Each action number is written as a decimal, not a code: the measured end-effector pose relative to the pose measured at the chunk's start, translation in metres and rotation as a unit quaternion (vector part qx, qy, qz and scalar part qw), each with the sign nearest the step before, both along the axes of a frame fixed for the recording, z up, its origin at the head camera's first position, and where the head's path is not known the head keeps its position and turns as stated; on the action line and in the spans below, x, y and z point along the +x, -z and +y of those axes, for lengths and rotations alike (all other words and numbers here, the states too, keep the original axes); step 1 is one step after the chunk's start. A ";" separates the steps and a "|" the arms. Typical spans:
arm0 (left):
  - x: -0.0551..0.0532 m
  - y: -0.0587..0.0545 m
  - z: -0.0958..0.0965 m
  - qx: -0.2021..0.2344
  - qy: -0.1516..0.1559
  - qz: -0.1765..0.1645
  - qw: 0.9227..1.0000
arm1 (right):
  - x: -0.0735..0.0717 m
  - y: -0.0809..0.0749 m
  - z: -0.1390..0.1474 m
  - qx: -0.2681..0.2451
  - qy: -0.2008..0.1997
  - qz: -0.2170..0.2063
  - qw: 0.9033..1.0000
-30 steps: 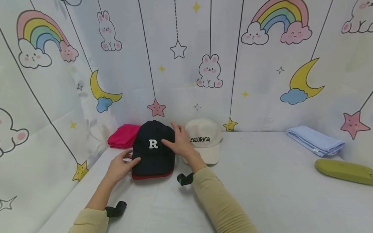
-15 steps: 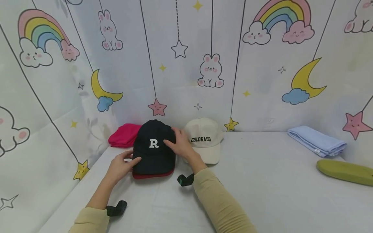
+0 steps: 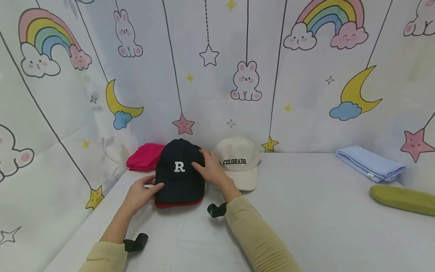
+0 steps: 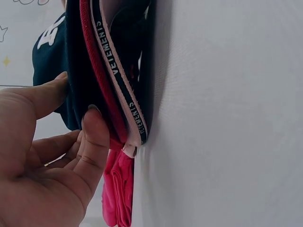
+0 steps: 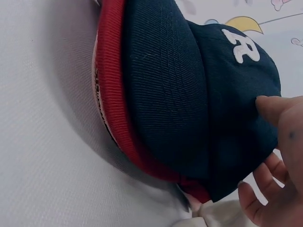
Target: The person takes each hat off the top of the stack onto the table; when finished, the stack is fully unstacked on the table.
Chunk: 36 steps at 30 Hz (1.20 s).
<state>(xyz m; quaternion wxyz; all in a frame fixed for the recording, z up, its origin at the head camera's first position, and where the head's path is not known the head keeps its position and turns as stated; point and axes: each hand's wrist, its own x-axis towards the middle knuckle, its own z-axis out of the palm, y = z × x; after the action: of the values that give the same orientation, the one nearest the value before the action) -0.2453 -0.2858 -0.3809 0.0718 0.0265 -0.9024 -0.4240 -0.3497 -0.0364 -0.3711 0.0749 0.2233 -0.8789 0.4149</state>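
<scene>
A navy baseball cap (image 3: 180, 172) with a white R sits at the back left of the table, on top of a red-brimmed cap (image 5: 111, 85). Under the red brim, a pale pink-edged band (image 4: 116, 68) with lettering shows in the left wrist view. My left hand (image 3: 138, 194) holds the left edge of the navy cap near its brim. On the other side, my right hand (image 3: 214, 170) grips the crown, thumb on the front and fingers at the side. Parts of the fingertips are hidden behind the caps.
A cream cap (image 3: 240, 162) marked COLORADO stands just right of the stack. Folded pink cloth (image 3: 144, 156) lies behind left. Folded light blue cloth (image 3: 370, 163) and a long green object (image 3: 402, 198) lie on the right. A patterned curtain (image 3: 217, 90) backs the white table (image 3: 306, 226).
The fingers of my right hand have come down slightly onto the side of the navy cap. My left hand and the caps stay nearly still.
</scene>
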 end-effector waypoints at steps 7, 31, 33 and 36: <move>0.002 0.000 -0.005 0.010 0.005 -0.009 1.000 | 0.001 0.000 -0.003 -0.025 -0.001 0.043 0.999; 0.004 -0.015 0.003 0.025 0.016 0.019 0.999 | 0.001 -0.014 -0.001 -0.102 0.003 0.073 0.992; 0.004 -0.017 0.004 0.026 0.016 0.021 0.999 | 0.001 -0.016 -0.001 -0.109 0.002 0.069 0.992; 0.004 -0.019 0.005 0.027 0.015 0.026 0.999 | 0.001 -0.019 0.001 -0.111 0.000 0.064 0.992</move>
<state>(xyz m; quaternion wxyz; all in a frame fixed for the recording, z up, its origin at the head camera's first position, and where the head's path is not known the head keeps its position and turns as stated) -0.2418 -0.2808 -0.3619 0.0878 0.0038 -0.8887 -0.4500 -0.3483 -0.0355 -0.3525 0.1554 0.2396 -0.8208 0.4947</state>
